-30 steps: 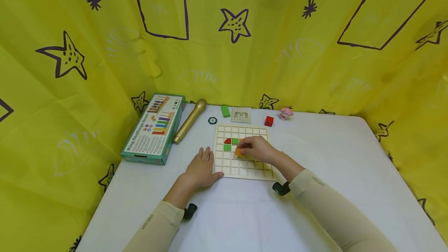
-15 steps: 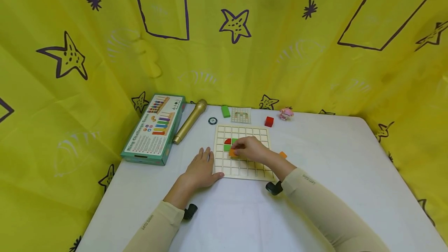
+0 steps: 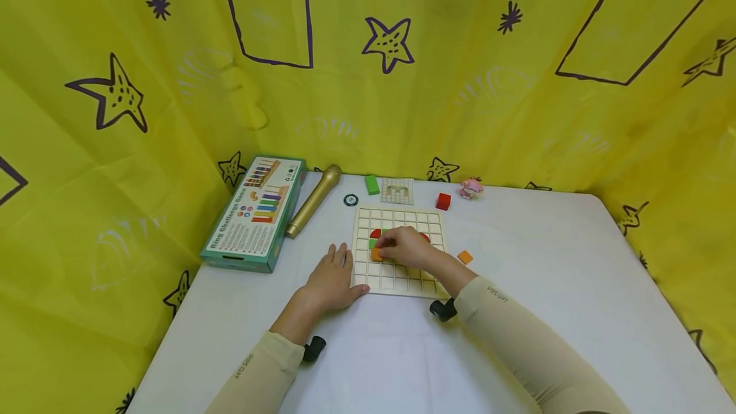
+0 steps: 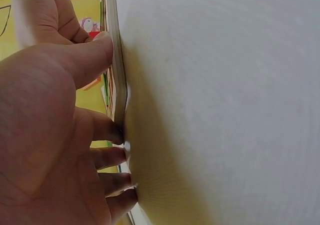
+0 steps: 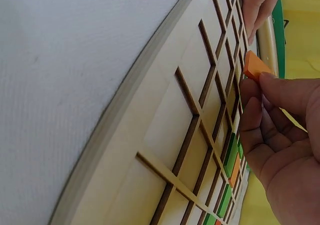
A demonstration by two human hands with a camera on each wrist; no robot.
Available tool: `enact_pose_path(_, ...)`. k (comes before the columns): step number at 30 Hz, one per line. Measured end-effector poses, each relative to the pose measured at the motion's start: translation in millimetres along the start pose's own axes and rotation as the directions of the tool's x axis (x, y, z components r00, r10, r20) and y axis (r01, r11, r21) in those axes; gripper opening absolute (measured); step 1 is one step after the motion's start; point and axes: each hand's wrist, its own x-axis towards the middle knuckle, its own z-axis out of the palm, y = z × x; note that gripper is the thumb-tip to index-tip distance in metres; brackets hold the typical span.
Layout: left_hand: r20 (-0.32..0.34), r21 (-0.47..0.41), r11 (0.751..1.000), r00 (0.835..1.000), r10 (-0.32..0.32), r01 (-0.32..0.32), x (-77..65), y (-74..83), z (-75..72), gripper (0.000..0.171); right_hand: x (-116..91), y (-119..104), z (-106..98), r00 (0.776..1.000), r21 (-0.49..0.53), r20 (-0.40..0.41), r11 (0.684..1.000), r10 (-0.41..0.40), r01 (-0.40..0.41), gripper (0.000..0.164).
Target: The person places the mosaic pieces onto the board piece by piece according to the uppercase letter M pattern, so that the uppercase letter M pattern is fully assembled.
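Note:
My right hand (image 3: 405, 246) pinches an orange square tile (image 3: 376, 254) between thumb and finger, over the left part of a pale wooden grid board (image 3: 402, 284). In the right wrist view the tile (image 5: 255, 65) is tilted, one corner at the grid. A red rounded tile (image 3: 375, 234) and a green tile (image 3: 372, 244) sit in cells just beyond it. Another red tile (image 3: 425, 237) shows past my right hand, which hides other cells. My left hand (image 3: 330, 280) rests on the table, thumb and fingers spread along the board's left edge.
A loose orange tile (image 3: 465, 257) lies right of the board. Behind it are a patterned card (image 3: 397, 191), a green block (image 3: 372, 184), a red block (image 3: 443, 201), a pink figurine (image 3: 471, 188) and a round token (image 3: 351, 200). A gold microphone (image 3: 314, 201) and game box (image 3: 253, 213) lie left.
My right hand has moved left across the board with the orange tile. The loose orange tile and the right-hand red tile have come into view. My left hand has stayed in place.

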Motion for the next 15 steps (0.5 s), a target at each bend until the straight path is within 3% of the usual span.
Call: enact_pose_path(15,0.000,-0.008,1.000,1.000,-0.008,0.008,0.2,0.5,0.3,0.090,5,1,11,1.000,-0.067,-0.023,0.998,-0.002,0.001,0.005)
